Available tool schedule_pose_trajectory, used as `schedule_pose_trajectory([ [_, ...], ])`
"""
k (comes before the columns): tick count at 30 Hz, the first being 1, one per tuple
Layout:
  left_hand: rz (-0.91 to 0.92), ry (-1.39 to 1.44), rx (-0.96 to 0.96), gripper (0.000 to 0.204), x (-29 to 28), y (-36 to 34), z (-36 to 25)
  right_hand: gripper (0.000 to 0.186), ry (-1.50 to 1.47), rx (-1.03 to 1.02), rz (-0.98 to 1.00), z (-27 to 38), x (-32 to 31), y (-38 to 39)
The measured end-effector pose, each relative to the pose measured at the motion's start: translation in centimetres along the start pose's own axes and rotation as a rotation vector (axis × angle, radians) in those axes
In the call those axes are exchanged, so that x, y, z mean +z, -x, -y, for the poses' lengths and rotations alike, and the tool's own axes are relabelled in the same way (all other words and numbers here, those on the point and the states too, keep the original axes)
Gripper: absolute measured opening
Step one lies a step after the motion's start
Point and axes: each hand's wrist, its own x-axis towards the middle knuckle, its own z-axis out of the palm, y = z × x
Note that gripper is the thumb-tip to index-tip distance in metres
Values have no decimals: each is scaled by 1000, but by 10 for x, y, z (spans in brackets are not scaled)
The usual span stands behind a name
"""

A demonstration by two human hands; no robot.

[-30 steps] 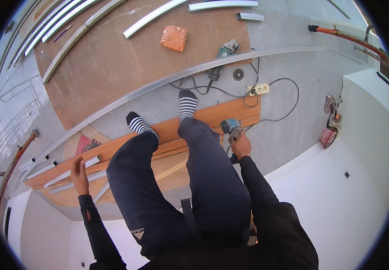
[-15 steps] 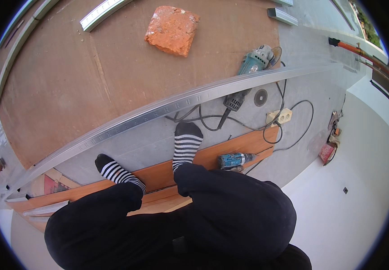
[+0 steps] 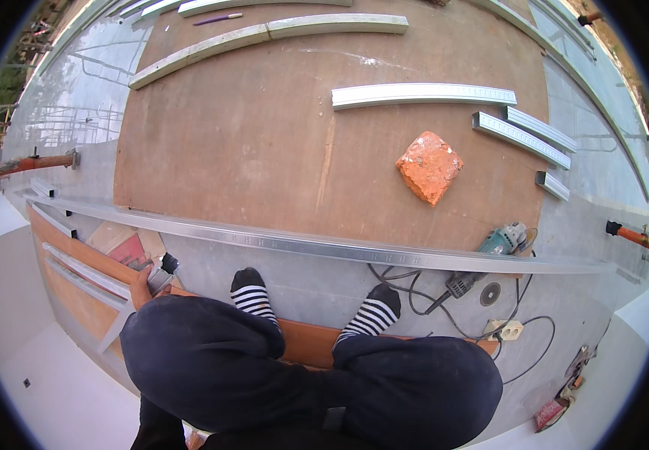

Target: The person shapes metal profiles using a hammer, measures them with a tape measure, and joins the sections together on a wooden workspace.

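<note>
At the far left, beside my left knee, my left hand (image 3: 142,289) is closed around a short grey metal piece (image 3: 161,279) with a dark end, which looks like a cut length of metal channel. Most of that hand and its forearm are hidden by my leg. A long metal profile (image 3: 302,246) lies across the floor in front of my striped socks. Close to the held piece lies a flat red and tan package (image 3: 126,252). My right hand is out of sight.
An angle grinder (image 3: 501,244) with its cord, a loose cutting disc (image 3: 491,294) and a white socket block (image 3: 509,330) lie at right. On the brown board (image 3: 242,157) sit a brick chunk (image 3: 429,168) and several metal profiles (image 3: 423,94). Wooden planks (image 3: 305,339) run under my legs.
The view has swung to the left, so the floor things sit farther right. My left hand has come into view with the metal piece. The drill is no longer visible.
</note>
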Motion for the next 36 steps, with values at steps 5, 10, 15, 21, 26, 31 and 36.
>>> schedule_pose_trajectory([
  [5,5,176,59,52,-15,-133,-96,35,-61,-49,-4,11,1,-22],
  [10,122,150,163,44,-27,-208,-163,34,-111,-99,-19,30,-3,-47],
  [15,203,215,382,43,-37,-270,-257,34,-134,-174,-37,62,-18,-74],
  [21,219,341,654,43,-46,-301,-366,34,-205,-406,-45,153,-39,-113],
  [26,297,411,822,38,15,-271,-443,33,-181,-584,-24,233,-58,-122],
  [31,425,437,912,39,36,-231,-468,33,-164,-653,-11,267,-74,-128],
  [36,360,456,1095,40,63,-202,-487,33,-154,-660,-17,281,-84,-139],
])
